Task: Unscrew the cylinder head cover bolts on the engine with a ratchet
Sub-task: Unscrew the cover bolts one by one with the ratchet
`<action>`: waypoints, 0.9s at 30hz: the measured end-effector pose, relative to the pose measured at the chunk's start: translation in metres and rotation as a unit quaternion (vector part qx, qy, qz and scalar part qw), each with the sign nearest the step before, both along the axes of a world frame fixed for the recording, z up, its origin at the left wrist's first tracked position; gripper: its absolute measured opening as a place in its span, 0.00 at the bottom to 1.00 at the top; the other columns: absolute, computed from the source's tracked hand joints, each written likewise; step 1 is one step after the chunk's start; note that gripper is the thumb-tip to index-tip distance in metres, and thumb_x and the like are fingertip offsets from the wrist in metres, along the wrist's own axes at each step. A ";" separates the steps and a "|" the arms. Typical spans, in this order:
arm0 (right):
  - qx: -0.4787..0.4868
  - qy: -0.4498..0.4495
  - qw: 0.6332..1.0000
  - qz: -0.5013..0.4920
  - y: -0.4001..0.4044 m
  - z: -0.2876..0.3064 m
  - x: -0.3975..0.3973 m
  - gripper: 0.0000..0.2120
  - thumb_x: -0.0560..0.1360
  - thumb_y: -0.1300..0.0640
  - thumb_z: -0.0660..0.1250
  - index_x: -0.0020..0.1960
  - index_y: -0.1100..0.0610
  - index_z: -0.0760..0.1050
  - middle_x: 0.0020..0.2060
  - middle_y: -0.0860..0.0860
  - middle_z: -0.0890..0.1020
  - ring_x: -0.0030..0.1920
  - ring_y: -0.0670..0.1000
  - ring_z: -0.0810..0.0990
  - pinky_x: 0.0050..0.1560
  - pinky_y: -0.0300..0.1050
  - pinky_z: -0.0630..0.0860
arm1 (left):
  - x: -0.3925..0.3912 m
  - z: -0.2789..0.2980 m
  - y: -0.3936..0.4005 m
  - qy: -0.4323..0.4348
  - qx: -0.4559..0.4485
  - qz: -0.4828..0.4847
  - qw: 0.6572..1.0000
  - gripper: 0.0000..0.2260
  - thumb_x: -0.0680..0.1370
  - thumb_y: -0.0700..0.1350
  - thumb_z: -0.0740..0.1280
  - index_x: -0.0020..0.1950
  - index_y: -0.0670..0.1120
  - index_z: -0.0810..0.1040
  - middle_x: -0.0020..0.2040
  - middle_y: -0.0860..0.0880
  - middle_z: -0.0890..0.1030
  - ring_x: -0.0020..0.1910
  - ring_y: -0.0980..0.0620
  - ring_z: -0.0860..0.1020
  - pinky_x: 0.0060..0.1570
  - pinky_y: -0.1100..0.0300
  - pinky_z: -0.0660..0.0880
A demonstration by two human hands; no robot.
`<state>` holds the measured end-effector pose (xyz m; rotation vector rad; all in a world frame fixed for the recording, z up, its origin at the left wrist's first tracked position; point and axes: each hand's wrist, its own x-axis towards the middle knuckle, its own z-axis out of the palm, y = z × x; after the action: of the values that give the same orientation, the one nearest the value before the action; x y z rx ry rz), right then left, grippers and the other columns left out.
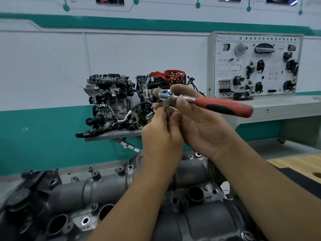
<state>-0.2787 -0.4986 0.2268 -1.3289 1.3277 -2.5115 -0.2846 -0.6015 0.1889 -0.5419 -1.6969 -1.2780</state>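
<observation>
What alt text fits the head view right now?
Two hands hold a red-handled ratchet in the air above the engine: the right hand holds it near the head, the left hand pinches the socket beneath. Two display engines stand behind.

Two hands: the left hand [161, 134] and the right hand [199, 122]. One ratchet [205, 101] with one socket [166, 106] on it. One engine [121, 202] in front; two more engines, one grey [109, 100] and one with red straps [163, 80], on one shelf [112, 135]. One training panel [255, 66].
</observation>
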 end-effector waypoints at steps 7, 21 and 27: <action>-0.007 -0.079 0.996 -0.041 0.004 0.002 -0.004 0.14 0.76 0.46 0.67 0.52 0.53 0.85 0.51 0.58 0.82 0.49 0.56 0.83 0.57 0.54 0.81 | 0.006 -0.002 -0.004 0.099 -0.004 0.063 0.993 0.06 0.75 0.42 0.77 0.45 0.44 0.81 0.39 0.52 0.79 0.37 0.57 0.75 0.38 0.67 0.71; 0.007 -0.006 0.991 -0.136 0.003 -0.001 -0.002 0.13 0.72 0.51 0.74 0.55 0.53 0.85 0.54 0.56 0.81 0.55 0.58 0.81 0.52 0.49 0.81 | 0.005 -0.002 -0.009 0.067 0.011 0.019 0.998 0.08 0.81 0.46 0.72 0.44 0.49 0.76 0.35 0.58 0.79 0.35 0.59 0.78 0.34 0.68 0.70; -0.008 0.010 0.983 -0.184 0.004 0.000 -0.002 0.09 0.67 0.49 0.78 0.45 0.50 0.88 0.48 0.47 0.86 0.46 0.50 0.84 0.47 0.47 0.81 | 0.004 -0.001 -0.008 0.077 0.034 0.024 0.996 0.13 0.80 0.46 0.73 0.40 0.43 0.74 0.34 0.51 0.75 0.34 0.50 0.73 0.33 0.50 0.72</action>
<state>-0.2809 -0.4946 0.2265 -1.2086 1.6995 -2.7445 -0.2806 -0.6095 0.1875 -0.5422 -1.5240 -1.2237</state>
